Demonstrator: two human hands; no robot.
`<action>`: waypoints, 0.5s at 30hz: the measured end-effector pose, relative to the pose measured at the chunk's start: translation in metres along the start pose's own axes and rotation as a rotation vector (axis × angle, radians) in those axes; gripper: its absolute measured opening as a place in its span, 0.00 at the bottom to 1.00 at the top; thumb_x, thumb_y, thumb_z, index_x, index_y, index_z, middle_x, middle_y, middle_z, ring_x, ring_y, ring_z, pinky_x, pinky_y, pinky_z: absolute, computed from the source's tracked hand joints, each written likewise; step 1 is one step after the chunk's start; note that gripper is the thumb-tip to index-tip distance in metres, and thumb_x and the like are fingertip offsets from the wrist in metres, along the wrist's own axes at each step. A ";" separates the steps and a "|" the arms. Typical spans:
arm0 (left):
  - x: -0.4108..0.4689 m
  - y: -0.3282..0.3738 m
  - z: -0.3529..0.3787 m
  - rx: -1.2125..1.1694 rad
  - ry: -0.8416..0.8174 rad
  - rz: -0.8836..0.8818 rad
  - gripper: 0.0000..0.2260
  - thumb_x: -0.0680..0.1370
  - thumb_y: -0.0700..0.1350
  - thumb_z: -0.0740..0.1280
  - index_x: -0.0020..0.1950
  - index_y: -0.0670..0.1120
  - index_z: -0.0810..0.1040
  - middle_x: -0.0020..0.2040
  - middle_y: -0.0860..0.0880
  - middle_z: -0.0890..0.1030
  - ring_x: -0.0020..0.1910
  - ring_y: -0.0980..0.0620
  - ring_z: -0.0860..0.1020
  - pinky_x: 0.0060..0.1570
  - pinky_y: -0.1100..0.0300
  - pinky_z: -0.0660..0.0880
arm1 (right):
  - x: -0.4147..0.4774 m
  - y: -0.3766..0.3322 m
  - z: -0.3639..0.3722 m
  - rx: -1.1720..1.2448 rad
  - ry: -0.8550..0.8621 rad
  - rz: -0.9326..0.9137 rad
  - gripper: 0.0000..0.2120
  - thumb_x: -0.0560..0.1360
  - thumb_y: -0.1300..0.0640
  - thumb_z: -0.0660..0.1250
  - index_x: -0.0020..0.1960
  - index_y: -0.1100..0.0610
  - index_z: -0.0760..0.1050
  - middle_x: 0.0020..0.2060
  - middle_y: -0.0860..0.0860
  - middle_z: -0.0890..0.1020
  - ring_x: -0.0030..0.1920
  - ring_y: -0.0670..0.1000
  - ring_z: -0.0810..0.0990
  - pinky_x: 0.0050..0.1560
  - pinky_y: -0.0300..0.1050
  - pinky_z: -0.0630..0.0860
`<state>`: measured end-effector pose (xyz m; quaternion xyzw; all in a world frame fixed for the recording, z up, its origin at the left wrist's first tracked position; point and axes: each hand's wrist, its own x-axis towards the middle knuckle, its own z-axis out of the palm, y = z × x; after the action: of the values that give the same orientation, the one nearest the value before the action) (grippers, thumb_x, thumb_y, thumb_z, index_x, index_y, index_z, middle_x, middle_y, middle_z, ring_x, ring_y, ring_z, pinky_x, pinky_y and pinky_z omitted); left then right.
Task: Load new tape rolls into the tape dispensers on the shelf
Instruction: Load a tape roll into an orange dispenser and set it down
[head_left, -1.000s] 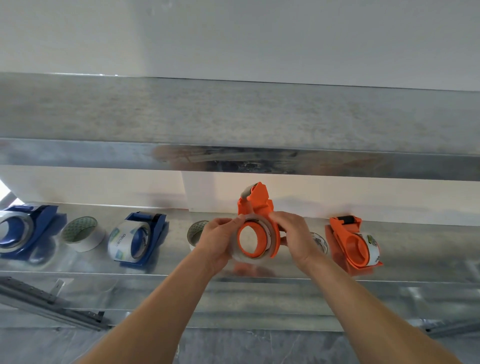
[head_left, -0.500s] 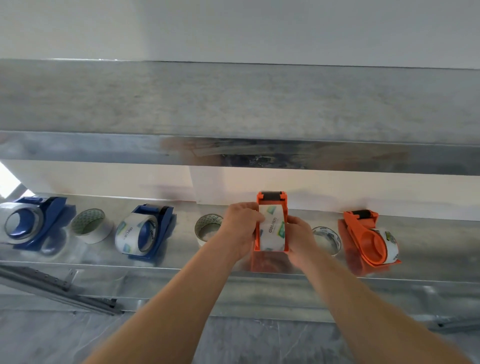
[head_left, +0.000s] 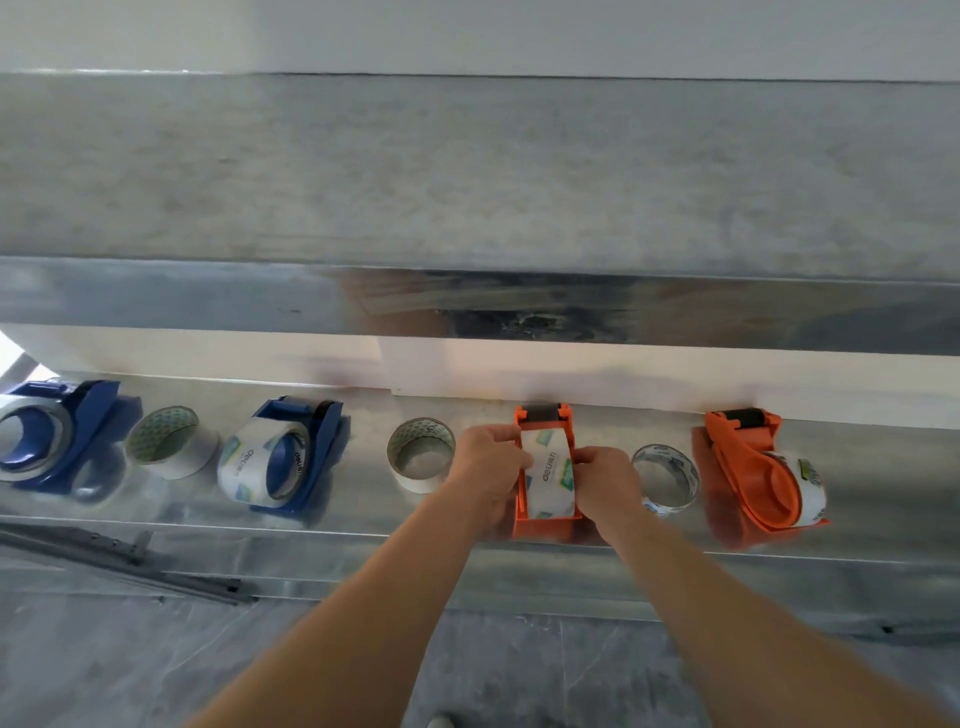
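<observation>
The upper shelf (head_left: 467, 171), a wide metal slab, fills the top half of the view and overhangs the working area. Below it lies the shelf (head_left: 363, 499), a reflective metal surface that carries all the items in one row. A metal rail (head_left: 119, 561) lies on the floor at lower left.

From left to right the row reads:
- far-left blue dispenser (head_left: 78, 426), loaded, partly cut off by the frame edge;
- left spare roll (head_left: 169, 441), standing on its side;
- second blue dispenser (head_left: 311, 457), loaded with printed tape;
- middle spare roll (head_left: 421, 454), just beside the left hand (head_left: 488, 462);
- orange dispenser (head_left: 570, 434);
- clear roll (head_left: 667, 478), just beside the right hand (head_left: 605, 478);
- right orange dispenser (head_left: 748, 467), loaded, lying angled.

The two spare rolls flank the work position closely.

The orange dispenser stands on the shelf near its front edge, its black roller end toward the back wall. Both hands grip it, fingers curled round opposite sides. The tape roll (head_left: 549, 470) sits between its side walls. The roll is white with dark lettering and green-blue marks.
</observation>
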<state>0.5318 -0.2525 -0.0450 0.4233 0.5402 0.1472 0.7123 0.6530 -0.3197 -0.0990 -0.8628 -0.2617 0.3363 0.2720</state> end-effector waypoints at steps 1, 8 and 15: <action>0.001 0.000 0.000 -0.011 -0.006 -0.001 0.14 0.76 0.27 0.60 0.49 0.41 0.81 0.46 0.38 0.84 0.44 0.41 0.85 0.44 0.43 0.82 | 0.000 -0.001 -0.001 -0.020 0.002 -0.005 0.09 0.78 0.53 0.68 0.50 0.56 0.85 0.40 0.51 0.84 0.37 0.48 0.81 0.37 0.43 0.79; 0.004 -0.001 -0.001 0.027 -0.007 0.000 0.13 0.77 0.30 0.63 0.57 0.42 0.80 0.50 0.40 0.84 0.47 0.42 0.84 0.47 0.42 0.82 | 0.001 0.000 0.001 -0.146 0.020 -0.036 0.10 0.79 0.52 0.66 0.53 0.55 0.84 0.48 0.54 0.87 0.41 0.50 0.81 0.38 0.41 0.77; 0.003 0.000 0.003 0.025 -0.003 0.001 0.14 0.77 0.29 0.64 0.57 0.43 0.78 0.52 0.40 0.82 0.47 0.44 0.84 0.46 0.45 0.82 | 0.000 0.002 -0.002 -0.165 0.027 -0.069 0.11 0.80 0.53 0.65 0.54 0.55 0.84 0.51 0.54 0.86 0.46 0.52 0.83 0.39 0.41 0.77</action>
<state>0.5355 -0.2521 -0.0466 0.4327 0.5405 0.1401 0.7078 0.6546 -0.3222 -0.0991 -0.8773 -0.3143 0.2922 0.2149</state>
